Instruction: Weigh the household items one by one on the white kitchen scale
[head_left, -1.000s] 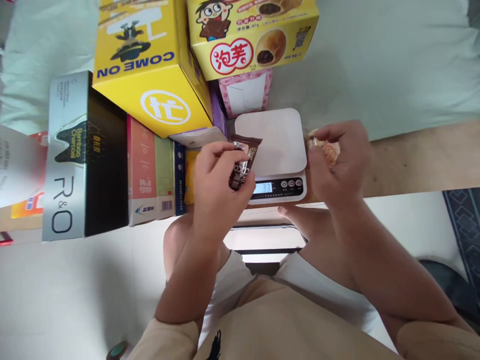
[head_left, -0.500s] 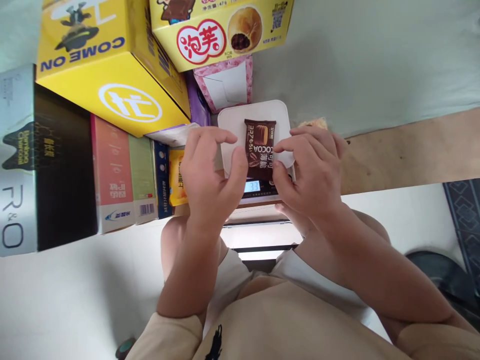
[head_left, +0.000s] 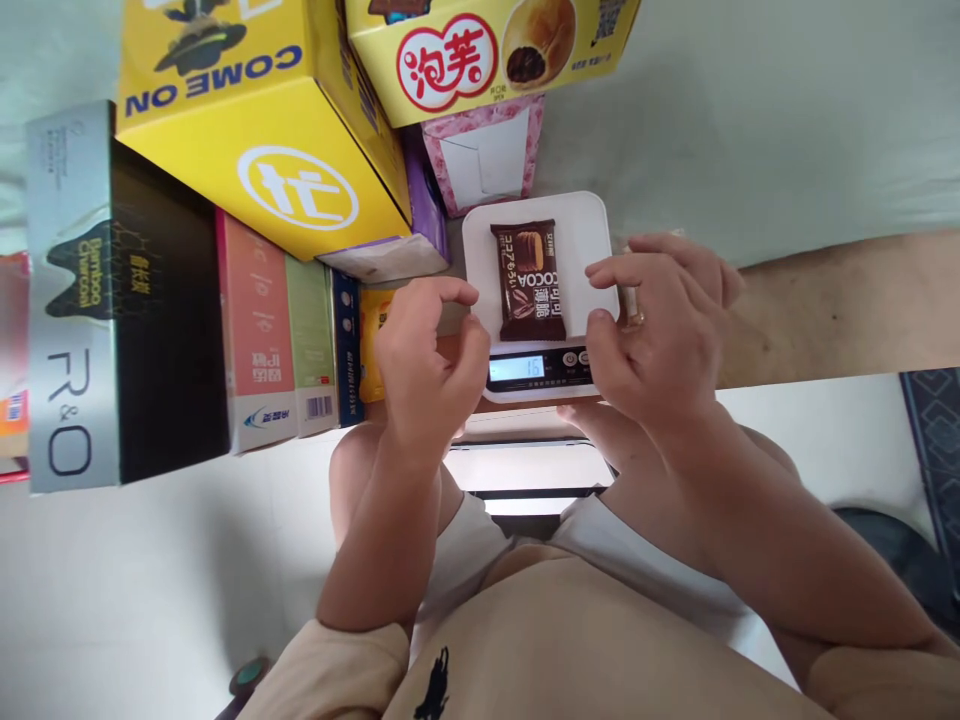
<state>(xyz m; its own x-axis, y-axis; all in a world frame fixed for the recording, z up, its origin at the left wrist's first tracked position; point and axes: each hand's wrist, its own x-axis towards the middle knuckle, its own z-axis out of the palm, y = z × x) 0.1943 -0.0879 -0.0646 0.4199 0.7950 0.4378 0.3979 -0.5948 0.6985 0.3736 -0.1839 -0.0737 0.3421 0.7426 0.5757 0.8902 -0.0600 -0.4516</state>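
Note:
A brown cocoa snack packet (head_left: 529, 281) lies flat on the white platform of a small kitchen scale (head_left: 592, 225), whose lit display (head_left: 514, 368) faces me. My left hand (head_left: 429, 365) hovers just left of the scale with curled fingers, holding nothing. My right hand (head_left: 660, 335) hovers at the scale's right edge, thumb and forefinger apart, touching nothing that I can make out. Neither hand is on the packet.
Stacked boxes crowd the left: two yellow cartons (head_left: 255, 140) (head_left: 480, 50), a black-and-silver box (head_left: 120, 300), a pink box (head_left: 484, 160), several slim upright boxes (head_left: 289, 335). A pale wall (head_left: 750, 120) is behind. My knees and beige shirt (head_left: 570, 650) fill the foreground.
My left hand carried the cocoa packet onto the scale, both hands set it flat, then both let go and drew back to the sides. The display reading changed.

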